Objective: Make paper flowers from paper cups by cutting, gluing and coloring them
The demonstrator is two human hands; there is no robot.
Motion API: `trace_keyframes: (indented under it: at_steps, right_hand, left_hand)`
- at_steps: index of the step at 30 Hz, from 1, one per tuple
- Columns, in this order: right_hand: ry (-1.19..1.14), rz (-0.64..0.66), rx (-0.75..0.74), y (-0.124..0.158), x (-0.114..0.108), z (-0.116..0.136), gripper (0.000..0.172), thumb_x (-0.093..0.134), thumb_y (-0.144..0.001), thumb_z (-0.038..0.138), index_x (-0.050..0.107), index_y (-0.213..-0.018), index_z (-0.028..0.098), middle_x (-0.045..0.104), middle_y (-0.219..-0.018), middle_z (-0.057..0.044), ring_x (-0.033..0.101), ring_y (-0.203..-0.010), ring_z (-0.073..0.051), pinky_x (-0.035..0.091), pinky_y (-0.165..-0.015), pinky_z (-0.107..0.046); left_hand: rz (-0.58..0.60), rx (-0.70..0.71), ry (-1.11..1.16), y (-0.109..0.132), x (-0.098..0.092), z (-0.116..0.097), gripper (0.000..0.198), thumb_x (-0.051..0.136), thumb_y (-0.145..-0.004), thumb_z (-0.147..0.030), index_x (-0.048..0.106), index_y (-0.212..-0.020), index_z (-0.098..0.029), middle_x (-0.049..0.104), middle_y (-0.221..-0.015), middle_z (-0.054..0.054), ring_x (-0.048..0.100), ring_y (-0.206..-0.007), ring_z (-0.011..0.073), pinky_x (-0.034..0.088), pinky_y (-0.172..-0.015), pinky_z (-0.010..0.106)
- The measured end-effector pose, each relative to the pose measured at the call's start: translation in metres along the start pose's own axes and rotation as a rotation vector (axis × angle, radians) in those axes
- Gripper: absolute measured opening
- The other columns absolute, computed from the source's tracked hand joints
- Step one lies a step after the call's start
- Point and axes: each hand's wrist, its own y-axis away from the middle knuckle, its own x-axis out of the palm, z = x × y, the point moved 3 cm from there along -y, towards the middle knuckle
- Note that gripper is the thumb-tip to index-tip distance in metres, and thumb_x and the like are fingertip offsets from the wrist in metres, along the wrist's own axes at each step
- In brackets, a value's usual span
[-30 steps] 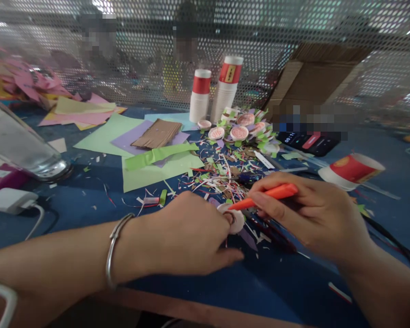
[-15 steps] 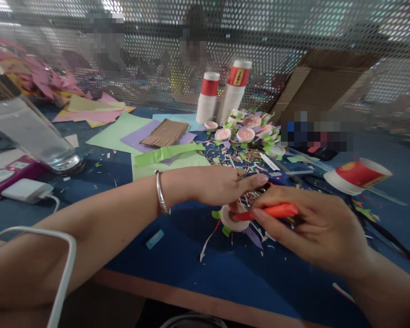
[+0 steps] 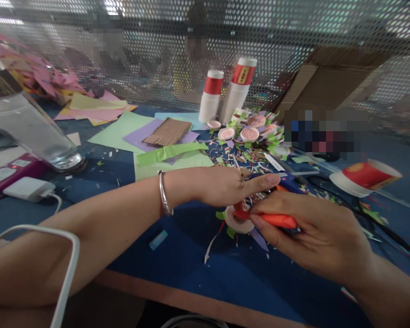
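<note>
A small white paper-cup piece [image 3: 236, 224], round, with green and purple paper strips hanging from its edge, sits low over the table between my hands. My left hand [image 3: 227, 187] reaches across from the left and steadies it from behind, thumb stretched out to the right and other fingers mostly hidden. In my right hand [image 3: 314, 230] is a red-orange marker [image 3: 278, 220], pinched between thumb and fingers. Its front end lies over the round face of the piece; the exact tip is hard to make out. Paper scraps [image 3: 241, 159] are scattered just behind my hands.
Behind stand two stacks of paper cups [image 3: 210, 102], beside a pile of decorated cup pieces [image 3: 249, 134]. A red-and-white cup [image 3: 369, 176] lies at right. Coloured paper [image 3: 116, 132], corrugated cardboard [image 3: 167, 131], a water glass [image 3: 34, 125] and a white charger [image 3: 29, 188] are left.
The marker's front end has shifted across the round face, and my right hand has moved slightly with it. The whole view has shifted a little; my left hand keeps its place on the piece.
</note>
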Motion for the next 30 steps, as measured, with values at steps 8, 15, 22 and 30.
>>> trace_keyframes:
  at_steps: [8,15,22,30]
  right_hand:
    - [-0.025,0.025,-0.006,0.000,0.000,0.001,0.013,0.060,-0.091,0.011,0.066,-0.091,0.023,0.075,-0.083,0.004,0.070,-0.074,-0.008,0.049,-0.072,-0.019]
    - [-0.046,0.061,0.028,0.001,-0.003,-0.003,0.014,0.060,-0.090,0.010,0.065,-0.090,0.023,0.074,-0.081,0.005,0.067,-0.071,-0.008,0.048,-0.069,-0.019]
    - [-0.101,0.070,0.083,0.001,-0.007,-0.004,0.010,0.061,-0.091,0.014,0.067,-0.090,0.022,0.071,-0.075,0.002,0.063,-0.061,-0.009,0.048,-0.058,-0.022]
    - [-0.088,0.003,0.121,0.004,-0.011,-0.011,0.008,0.062,-0.091,0.018,0.063,-0.087,0.025,0.067,-0.067,0.002,0.062,-0.054,-0.013,0.046,-0.052,-0.027]
  left_hand:
    - [-0.006,0.043,-0.009,-0.001,0.000,0.001,0.056,0.030,-0.103,-0.059,0.068,-0.132,-0.029,0.078,-0.086,0.001,0.070,-0.087,0.0166,0.046,-0.091,0.026]
    - [0.000,0.002,-0.019,-0.002,0.000,0.002,0.075,0.023,-0.101,-0.066,0.079,-0.106,-0.017,0.078,-0.085,0.007,0.070,-0.086,0.0194,0.048,-0.088,0.028]
    - [0.081,0.049,-0.110,-0.005,0.002,-0.001,0.050,0.036,-0.106,-0.036,0.079,-0.092,-0.015,0.078,-0.088,0.007,0.067,-0.082,0.0151,0.046,-0.080,0.024]
    - [0.043,0.066,-0.317,0.001,0.001,0.004,0.030,0.061,-0.093,-0.038,0.082,-0.093,-0.017,0.069,-0.067,0.003,0.051,-0.055,0.0124,0.033,-0.056,0.029]
